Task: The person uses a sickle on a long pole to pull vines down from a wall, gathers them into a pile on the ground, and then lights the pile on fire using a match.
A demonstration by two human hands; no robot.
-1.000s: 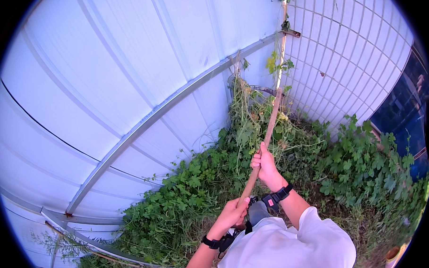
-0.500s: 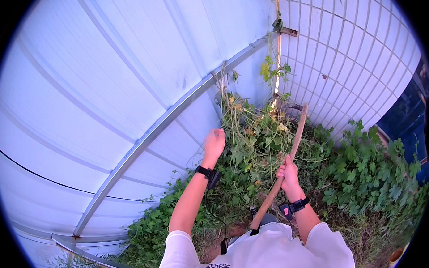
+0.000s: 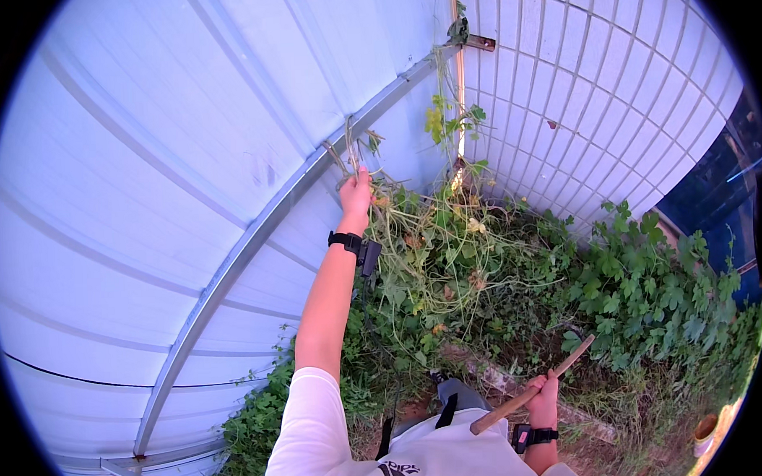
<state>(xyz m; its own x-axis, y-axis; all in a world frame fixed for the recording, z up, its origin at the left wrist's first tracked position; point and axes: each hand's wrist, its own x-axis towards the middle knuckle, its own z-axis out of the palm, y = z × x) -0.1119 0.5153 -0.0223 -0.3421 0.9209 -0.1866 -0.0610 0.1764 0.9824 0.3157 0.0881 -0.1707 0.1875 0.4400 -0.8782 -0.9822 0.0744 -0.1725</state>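
Where vines hang, the left hand reaches, arm outstretched.

The wooden handle is light brown. The tangled vines mix pale green and straw tones with yellowish and brown patches; the leafy plants are richer green. The shirt is white with black print, the wrist strap black. The panel wall shows pale-blue stripes, the rail grey, the tiled wall whitish lavender with a grey grid.
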